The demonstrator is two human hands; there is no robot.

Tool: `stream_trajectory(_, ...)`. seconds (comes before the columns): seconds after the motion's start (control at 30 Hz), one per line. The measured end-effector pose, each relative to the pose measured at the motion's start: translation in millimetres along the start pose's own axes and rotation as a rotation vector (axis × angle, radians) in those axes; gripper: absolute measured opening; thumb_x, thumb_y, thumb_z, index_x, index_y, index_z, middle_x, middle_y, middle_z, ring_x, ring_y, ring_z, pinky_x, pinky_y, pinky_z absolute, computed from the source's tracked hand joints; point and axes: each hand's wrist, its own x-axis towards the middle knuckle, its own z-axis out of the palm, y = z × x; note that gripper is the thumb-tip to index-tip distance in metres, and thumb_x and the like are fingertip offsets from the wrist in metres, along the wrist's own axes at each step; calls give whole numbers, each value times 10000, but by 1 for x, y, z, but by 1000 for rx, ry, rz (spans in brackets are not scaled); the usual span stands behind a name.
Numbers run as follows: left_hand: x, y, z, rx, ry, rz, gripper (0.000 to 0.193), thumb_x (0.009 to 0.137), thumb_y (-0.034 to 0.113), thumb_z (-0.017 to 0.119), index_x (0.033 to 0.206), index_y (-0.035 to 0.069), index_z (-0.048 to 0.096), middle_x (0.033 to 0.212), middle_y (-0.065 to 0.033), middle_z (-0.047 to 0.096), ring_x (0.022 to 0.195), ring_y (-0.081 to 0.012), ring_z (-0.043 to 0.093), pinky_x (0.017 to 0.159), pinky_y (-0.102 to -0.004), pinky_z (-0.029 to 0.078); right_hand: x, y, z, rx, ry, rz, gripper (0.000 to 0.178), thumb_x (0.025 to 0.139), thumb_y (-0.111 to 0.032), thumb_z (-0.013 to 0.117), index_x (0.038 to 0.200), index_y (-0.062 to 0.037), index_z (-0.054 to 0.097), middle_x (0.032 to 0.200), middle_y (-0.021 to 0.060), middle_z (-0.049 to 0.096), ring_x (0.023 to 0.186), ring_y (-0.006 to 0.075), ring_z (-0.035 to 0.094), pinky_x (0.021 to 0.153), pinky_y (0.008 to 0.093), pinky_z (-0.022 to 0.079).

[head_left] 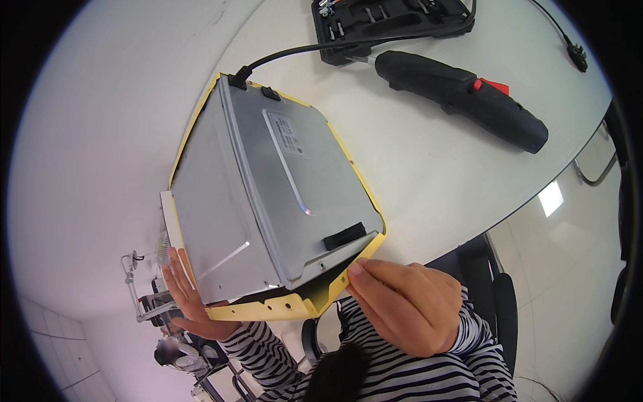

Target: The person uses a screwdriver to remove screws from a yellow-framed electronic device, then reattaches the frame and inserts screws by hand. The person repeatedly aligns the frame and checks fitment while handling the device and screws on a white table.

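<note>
A grey metal appliance housing [295, 157] with a label on its face lies tilted on the white table. A yellow sheet-metal cover [289, 306] with small holes wraps its edges, and a dark gap shows between cover and housing at the near corner. My right hand [410, 301] pinches the cover's rim at that corner, thumb and forefinger closed on it. Against the near left side rests my left hand [191, 298], its fingers stretched out and spread; part of the palm is hidden behind the cover.
Right of the housing lies a black power screwdriver [462, 97] with a red trigger. Beyond stands an open black bit case [395, 20], crossed by a black cord [321, 48] plugged into the housing. A loose plug [577, 57] lies far right. Another person [184, 355] is in the background.
</note>
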Motion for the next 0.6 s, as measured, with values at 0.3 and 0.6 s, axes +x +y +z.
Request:
stream_trajectory(0.3, -6, -27, -41, 813, -48, 399, 803, 850, 611, 164, 1370, 3, 98, 1432, -151, 103, 1311, -248, 174, 1055, -401, 195, 8, -6, 6, 17, 13, -31, 288, 544, -38, 589, 815, 52, 626, 764, 107, 605, 470, 87, 478, 381, 176, 328)
stream_trajectory(0.6, 10, -13, 1, -388, -200, -84, 875, 818, 657, 200, 1367, -13, 76, 1437, -157, 64, 1324, -264, 127, 1060, -429, 165, 15, -4, 10, -24, 13, -53, 251, 574, -23, 620, 811, 62, 627, 737, 114, 598, 455, 94, 478, 373, 177, 343)
